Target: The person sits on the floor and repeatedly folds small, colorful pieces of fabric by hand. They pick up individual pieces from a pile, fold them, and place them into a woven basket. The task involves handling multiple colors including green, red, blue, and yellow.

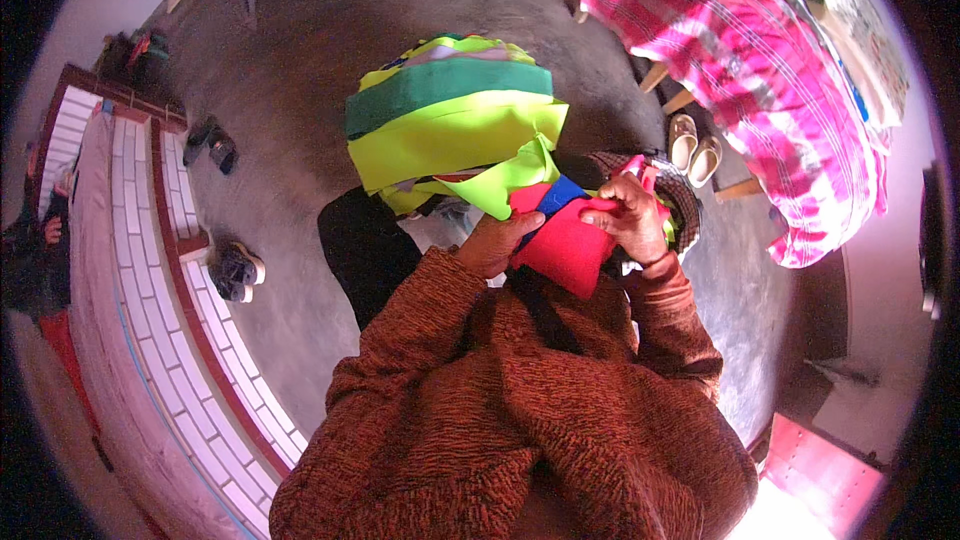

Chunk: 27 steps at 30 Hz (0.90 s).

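In front of my chest I hold a piece of red cloth (568,252) crossed by a blue band (560,196). My left hand (495,243) pinches its left side, thumb on top. On its right side my right hand (638,223) is closed, fingers bent over the edge. A loose yellow-green cloth piece (508,180) lies against the top of the red cloth; I cannot tell whether they are joined. Just beyond my hands sits a heap of yellow-green cloth (450,145) with a wide green stripe. A checked item (686,205) shows beside my right hand, partly hidden.
At right is a wooden-legged seat under a pink plaid cover (740,80), with light slippers (694,148) below. Dark shoes (236,271) and another dark pair (210,144) stand near the white-tiled ledge (170,340) at left. A person's hand (53,231) shows at the far left.
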Motion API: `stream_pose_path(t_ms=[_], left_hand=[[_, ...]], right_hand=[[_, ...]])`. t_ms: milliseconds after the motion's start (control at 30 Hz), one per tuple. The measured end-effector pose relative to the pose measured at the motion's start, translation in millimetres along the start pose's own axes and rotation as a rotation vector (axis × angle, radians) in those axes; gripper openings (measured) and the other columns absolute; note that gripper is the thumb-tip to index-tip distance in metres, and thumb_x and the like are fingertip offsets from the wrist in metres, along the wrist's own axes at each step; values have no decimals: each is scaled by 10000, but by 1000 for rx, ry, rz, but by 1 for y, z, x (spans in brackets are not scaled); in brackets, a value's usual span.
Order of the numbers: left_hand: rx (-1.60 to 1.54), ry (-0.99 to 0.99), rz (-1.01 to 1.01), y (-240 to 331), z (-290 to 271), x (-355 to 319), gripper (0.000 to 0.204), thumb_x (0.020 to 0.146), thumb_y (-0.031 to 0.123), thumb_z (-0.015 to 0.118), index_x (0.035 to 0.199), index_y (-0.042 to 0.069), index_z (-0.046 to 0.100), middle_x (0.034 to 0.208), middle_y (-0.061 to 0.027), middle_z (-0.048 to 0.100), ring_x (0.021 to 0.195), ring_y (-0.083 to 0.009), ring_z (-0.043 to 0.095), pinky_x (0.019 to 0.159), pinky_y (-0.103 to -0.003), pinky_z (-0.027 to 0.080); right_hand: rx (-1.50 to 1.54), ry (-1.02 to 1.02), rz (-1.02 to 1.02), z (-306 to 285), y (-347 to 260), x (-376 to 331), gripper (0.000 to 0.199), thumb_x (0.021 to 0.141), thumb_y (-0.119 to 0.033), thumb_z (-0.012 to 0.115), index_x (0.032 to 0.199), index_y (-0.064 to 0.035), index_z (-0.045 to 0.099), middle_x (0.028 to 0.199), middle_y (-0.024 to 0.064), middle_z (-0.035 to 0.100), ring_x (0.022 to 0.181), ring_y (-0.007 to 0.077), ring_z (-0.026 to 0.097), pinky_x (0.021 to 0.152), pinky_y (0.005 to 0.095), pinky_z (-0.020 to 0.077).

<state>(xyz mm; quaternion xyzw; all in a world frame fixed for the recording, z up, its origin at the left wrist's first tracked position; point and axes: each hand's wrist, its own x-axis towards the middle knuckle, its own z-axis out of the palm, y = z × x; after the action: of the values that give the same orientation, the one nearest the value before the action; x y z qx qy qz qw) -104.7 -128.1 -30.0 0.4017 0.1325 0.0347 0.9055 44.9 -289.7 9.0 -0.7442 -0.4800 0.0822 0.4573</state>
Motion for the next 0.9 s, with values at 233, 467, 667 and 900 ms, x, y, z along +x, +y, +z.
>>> stream_pose_path(t_ms=[233,467,667,900], left_hand=[[-22,108,-20,23,7,-27,411,820,107,574,1211,28,475,1131,-122,566,978,-242,576,882,-374,453],[-259,173,-10,36,3,-41,381,825,47,537,1200,28,474,1101,-126,576,1028,-248,561,908,-375,451],[-561,208,-3,56,-32,-62,474,808,13,570,1257,51,424,1148,-114,549,1033,-245,563,907,-390,465],[-489,262,199,58,-90,-100,483,788,68,606,1245,48,451,1153,-134,560,1036,-277,564,910,-430,459]], right_hand=[[-145,-291,13,-13,-38,13,263,689,-214,737,870,-45,648,739,123,597,698,294,584,620,373,459],[-165,-445,-72,-25,-80,57,166,713,-152,716,839,-56,670,730,100,633,672,261,619,588,337,475],[-44,-411,56,-41,-121,109,114,807,-112,653,873,-20,648,718,38,631,651,124,579,596,264,451],[482,-175,107,-16,-137,224,183,866,-186,602,945,-29,653,819,-14,641,723,60,567,652,212,448]])
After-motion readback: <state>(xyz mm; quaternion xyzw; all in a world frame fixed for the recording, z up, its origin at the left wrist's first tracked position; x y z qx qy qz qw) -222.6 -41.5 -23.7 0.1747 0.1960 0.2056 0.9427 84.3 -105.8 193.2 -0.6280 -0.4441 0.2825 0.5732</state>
